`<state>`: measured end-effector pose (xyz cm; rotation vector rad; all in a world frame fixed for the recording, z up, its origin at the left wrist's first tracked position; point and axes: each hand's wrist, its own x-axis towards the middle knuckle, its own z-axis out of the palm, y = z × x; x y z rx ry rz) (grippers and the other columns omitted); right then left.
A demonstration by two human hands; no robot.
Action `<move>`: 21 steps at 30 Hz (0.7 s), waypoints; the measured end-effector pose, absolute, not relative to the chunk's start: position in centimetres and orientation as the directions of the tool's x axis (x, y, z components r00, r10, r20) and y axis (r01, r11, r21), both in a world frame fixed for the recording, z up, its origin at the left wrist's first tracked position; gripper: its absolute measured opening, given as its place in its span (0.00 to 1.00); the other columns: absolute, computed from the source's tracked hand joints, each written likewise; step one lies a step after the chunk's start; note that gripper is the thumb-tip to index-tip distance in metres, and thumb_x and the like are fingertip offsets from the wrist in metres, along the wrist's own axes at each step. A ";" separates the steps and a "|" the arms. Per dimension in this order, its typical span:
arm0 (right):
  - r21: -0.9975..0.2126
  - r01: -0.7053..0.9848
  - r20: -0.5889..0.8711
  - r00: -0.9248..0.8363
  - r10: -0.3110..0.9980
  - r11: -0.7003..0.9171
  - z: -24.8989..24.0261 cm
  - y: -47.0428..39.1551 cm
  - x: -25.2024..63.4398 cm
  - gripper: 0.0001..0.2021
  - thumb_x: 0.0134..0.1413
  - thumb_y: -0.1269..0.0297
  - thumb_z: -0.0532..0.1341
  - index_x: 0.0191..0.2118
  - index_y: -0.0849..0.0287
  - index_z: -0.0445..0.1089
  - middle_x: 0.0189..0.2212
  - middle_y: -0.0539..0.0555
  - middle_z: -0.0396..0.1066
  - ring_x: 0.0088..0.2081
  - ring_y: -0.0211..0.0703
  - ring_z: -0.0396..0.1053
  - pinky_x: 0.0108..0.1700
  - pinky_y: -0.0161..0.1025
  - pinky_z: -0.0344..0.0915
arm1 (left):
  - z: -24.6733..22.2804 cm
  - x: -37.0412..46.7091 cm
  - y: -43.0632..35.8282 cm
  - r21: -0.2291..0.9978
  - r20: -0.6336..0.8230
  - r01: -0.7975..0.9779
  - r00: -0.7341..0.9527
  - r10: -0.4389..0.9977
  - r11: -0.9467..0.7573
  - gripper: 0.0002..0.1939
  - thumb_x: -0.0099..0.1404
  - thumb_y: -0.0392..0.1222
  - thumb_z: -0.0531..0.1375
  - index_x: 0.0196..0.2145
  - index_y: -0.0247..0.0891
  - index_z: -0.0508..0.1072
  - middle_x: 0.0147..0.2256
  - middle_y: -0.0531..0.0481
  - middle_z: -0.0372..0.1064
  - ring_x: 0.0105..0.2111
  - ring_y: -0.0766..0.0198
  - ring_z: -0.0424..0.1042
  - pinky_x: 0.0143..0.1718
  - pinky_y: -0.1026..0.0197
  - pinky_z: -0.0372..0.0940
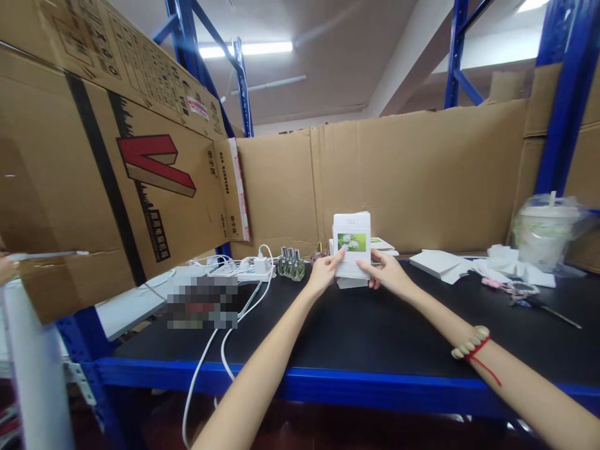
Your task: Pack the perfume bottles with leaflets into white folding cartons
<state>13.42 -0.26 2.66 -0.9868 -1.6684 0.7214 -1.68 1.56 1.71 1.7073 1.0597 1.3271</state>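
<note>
Both of my hands hold a stack of white cards (351, 223) upright above the black tabletop (375, 337). The front card carries a picture of white flowers on green. My left hand (324, 273) grips the stack's left edge, with the thumb on the front. On the opposite edge, my right hand (388, 272) has its thumb across the lower front and fingers behind. Behind the stack lie more white cards (382, 244), partly hidden. Several small glass bottles (291, 265) stand to the left of my left hand.
A power strip (250, 272) with white cables is at the back left, near a blurred-out device (204, 303). White papers (440, 265), keys (520, 289) and a bagged lidded cup (546, 234) sit at the right. Cardboard walls (422, 175) and blue shelf posts surround the table.
</note>
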 end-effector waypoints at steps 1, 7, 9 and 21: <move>-0.839 0.268 0.454 -0.137 0.880 0.474 2.7 -0.3 13.4 0.16 0.43 0.61 0.62 0.41 0.61 0.67 0.36 0.56 0.72 0.11 0.26 0.59 0.11 0.28 0.58 | 1.6 -1.8 1.6 0.895 0.375 0.206 0.135 0.917 -0.396 0.31 0.51 0.69 0.49 0.13 0.37 0.55 0.10 0.58 0.51 0.11 0.75 0.49 0.14 0.68 0.44; -0.826 0.347 0.417 -0.155 0.896 0.444 2.2 -0.1 13.7 0.17 0.38 0.64 0.65 0.38 0.63 0.69 0.32 0.55 0.73 0.11 0.25 0.59 0.12 0.28 0.59 | 1.1 -2.4 1.2 0.635 0.414 0.674 0.116 0.903 -0.378 0.29 0.59 0.63 0.46 0.21 0.36 0.71 0.19 0.50 0.67 0.24 0.62 0.69 0.25 0.65 0.57; -0.801 0.385 0.419 -0.187 0.889 0.458 1.9 0.0 13.8 0.17 0.37 0.65 0.66 0.38 0.63 0.69 0.33 0.55 0.74 0.11 0.26 0.59 0.12 0.29 0.59 | 1.2 -2.5 0.7 0.463 0.429 0.818 0.130 0.894 -0.341 0.25 0.59 0.60 0.49 0.27 0.38 0.74 0.27 0.48 0.72 0.33 0.57 0.71 0.31 0.63 0.58; -0.850 0.232 0.455 -0.130 0.881 0.473 1.6 0.6 13.6 0.17 0.49 0.60 0.59 0.46 0.59 0.65 0.40 0.57 0.72 0.12 0.26 0.61 0.09 0.26 0.57 | 2.2 -2.9 0.0 0.403 0.591 0.868 -0.004 0.807 -0.291 0.24 0.65 0.50 0.44 0.19 0.39 0.68 0.21 0.52 0.69 0.27 0.63 0.69 0.25 0.66 0.49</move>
